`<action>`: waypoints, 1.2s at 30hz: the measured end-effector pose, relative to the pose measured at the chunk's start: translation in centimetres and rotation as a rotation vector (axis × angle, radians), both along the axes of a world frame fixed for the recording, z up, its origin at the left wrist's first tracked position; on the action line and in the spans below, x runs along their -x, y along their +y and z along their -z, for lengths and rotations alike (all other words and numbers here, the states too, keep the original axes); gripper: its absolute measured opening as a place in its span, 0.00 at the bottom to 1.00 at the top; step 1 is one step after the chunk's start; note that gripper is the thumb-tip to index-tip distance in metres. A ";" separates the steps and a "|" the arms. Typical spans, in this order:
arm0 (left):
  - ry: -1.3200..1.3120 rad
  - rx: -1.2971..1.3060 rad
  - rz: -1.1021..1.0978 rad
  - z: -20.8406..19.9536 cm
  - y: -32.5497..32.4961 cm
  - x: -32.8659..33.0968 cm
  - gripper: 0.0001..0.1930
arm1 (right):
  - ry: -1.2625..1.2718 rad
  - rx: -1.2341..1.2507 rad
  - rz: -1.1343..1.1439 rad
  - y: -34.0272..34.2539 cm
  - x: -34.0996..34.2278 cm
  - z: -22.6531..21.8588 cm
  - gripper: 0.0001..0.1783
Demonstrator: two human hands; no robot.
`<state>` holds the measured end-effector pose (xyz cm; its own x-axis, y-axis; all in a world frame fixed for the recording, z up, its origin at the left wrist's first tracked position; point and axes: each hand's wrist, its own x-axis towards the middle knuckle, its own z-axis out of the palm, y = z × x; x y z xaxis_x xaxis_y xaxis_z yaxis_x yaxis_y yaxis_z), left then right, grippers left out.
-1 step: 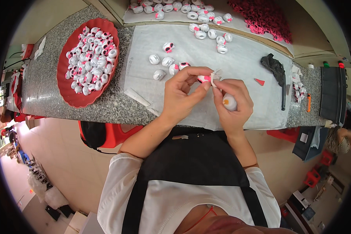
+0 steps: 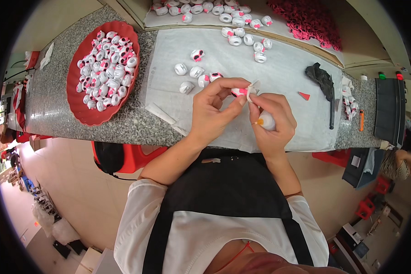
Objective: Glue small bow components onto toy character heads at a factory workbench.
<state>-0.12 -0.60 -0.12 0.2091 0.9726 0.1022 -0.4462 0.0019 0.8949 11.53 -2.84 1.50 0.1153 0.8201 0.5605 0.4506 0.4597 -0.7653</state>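
Note:
My left hand (image 2: 212, 112) pinches a small white-and-pink round piece (image 2: 238, 92) between thumb and fingertips above a white sheet (image 2: 287, 123) on the counter. My right hand (image 2: 276, 114) touches the same piece with a scrap of white material (image 2: 254, 86) at its fingertips. In its palm it also holds a small white bottle with an orange tip (image 2: 266, 121). Several loose white-and-pink pieces (image 2: 192, 73) lie just left of my hands.
A red oval tray (image 2: 80, 116) heaped with the same pieces sits on the speckled granite counter (image 2: 50, 105) at left. More pieces (image 2: 249, 39) and a pile of pink parts (image 2: 306, 18) lie farther back. A black tool (image 2: 322, 80), a small red triangle (image 2: 304, 95) and an orange pen (image 2: 361, 120) lie right.

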 end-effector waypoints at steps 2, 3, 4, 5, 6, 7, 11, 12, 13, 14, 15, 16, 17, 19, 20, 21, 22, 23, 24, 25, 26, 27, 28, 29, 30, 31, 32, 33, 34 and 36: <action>0.050 -0.061 -0.018 0.2 0.0 -0.1 0.12 | -0.200 -0.192 0.081 0.2 0.0 0.4 0.14; 0.049 -0.061 -0.018 0.3 0.0 -0.1 0.12 | -0.259 -0.216 0.120 0.1 0.1 0.3 0.12; 0.088 -0.060 -0.016 0.3 0.0 0.0 0.12 | -0.261 -0.216 0.121 0.2 0.1 0.3 0.12; 0.128 -0.059 -0.014 0.3 0.0 0.0 0.12 | -0.249 -0.180 0.104 0.2 0.0 0.3 0.13; 0.128 -0.059 -0.011 0.4 0.0 0.0 0.12 | -0.236 -0.144 0.088 0.1 -0.1 0.3 0.13; 0.146 -0.076 -0.020 0.6 0.0 -0.1 0.12 | -0.236 -0.146 0.089 0.1 -0.2 0.1 0.13; 0.221 -0.106 0.069 0.3 0.3 -0.1 0.11 | 0.162 0.278 -0.095 0.3 -2.3 -0.3 0.07; 0.225 -0.111 0.069 0.3 0.5 0.0 0.11 | 0.332 0.377 -0.130 0.4 -3.0 -0.2 0.06; 0.309 -0.163 0.100 0.5 0.7 -0.1 0.11 | 0.334 0.371 -0.127 0.3 -4.1 -0.4 0.06; 0.393 -0.213 0.128 0.5 0.9 -0.2 0.11 | 0.397 0.394 0.026 0.1 -5.2 -0.6 0.07; 0.395 -0.220 0.129 0.2 1.0 -0.1 0.11 | 0.461 0.413 0.179 0.0 -6.2 -0.8 0.08; 0.459 -0.234 0.117 -0.1 1.0 -0.1 0.11 | 0.462 0.402 0.192 0.0 -7.1 -0.7 0.08; 0.522 -0.252 0.105 -0.6 1.1 0.0 0.11 | 0.341 0.365 0.252 0.3 -8.1 -0.3 0.09; 0.708 -0.406 0.114 -2.6 1.4 -0.3 0.10 | 0.106 0.263 0.388 0.4 -9.9 0.5 0.11; 0.899 -0.552 0.086 -3.3 1.8 -0.4 0.10 | 0.033 0.187 0.370 0.4 -10.0 1.2 0.12; 1.062 -0.729 0.068 -3.1 3.0 -1.2 0.10 | -0.056 0.122 0.387 1.1 -10.5 1.9 0.13; 1.221 -0.923 0.008 -2.7 3.4 -1.3 0.09 | 0.050 0.197 0.330 1.1 -10.0 2.1 0.14; 1.296 -0.946 0.039 -1.7 3.6 -1.2 0.09 | 0.081 0.208 0.286 1.2 -9.9 2.7 0.14; 1.384 -0.967 0.059 -1.0 3.5 -0.8 0.09 | 0.031 0.229 0.295 1.0 -9.4 2.1 0.15; 1.469 -0.974 0.057 -1.0 3.3 -0.7 0.08 | 0.024 0.233 0.304 0.8 -9.3 1.9 0.15; 1.557 -0.975 0.055 -0.9 3.2 -0.7 0.08 | 0.019 0.202 0.313 0.5 -9.6 2.0 0.15; 1.601 -0.989 -0.012 -1.1 3.3 -0.8 0.08 | 0.017 0.178 0.316 0.2 -10.0 2.2 0.14; 1.651 -0.991 -0.080 -1.4 3.6 -0.7 0.07 | 0.018 0.155 0.368 -0.1 -10.4 2.2 0.14; 1.683 -0.984 -0.133 -1.7 3.8 -0.4 0.07 | 0.015 0.146 0.340 -0.3 -10.6 2.2 0.14; 1.713 -0.975 -0.184 -1.7 4.1 -0.1 0.07 | 0.012 0.139 0.313 -0.6 -10.7 2.1 0.13; 1.694 -0.882 -0.136 -1.4 4.5 0.8 0.08 | 0.014 0.126 0.347 -0.7 -10.6 2.1 0.13; 1.675 -0.787 -0.088 -1.1 4.8 1.8 0.09 | 0.018 0.141 0.313 -0.5 -10.4 2.0 0.13; 1.618 -0.756 -0.083 -0.9 4.8 2.7 0.10 | 0.022 0.158 0.277 -0.4 -10.3 1.9 0.13; 1.560 -0.723 -0.071 -0.8 4.6 3.3 0.11 | 0.022 0.150 0.309 -0.3 -10.3 1.9 0.13; 1.585 -0.801 -0.063 -0.6 4.4 3.8 0.12 | 0.032 0.122 0.233 -0.2 -10.3 2.1 0.13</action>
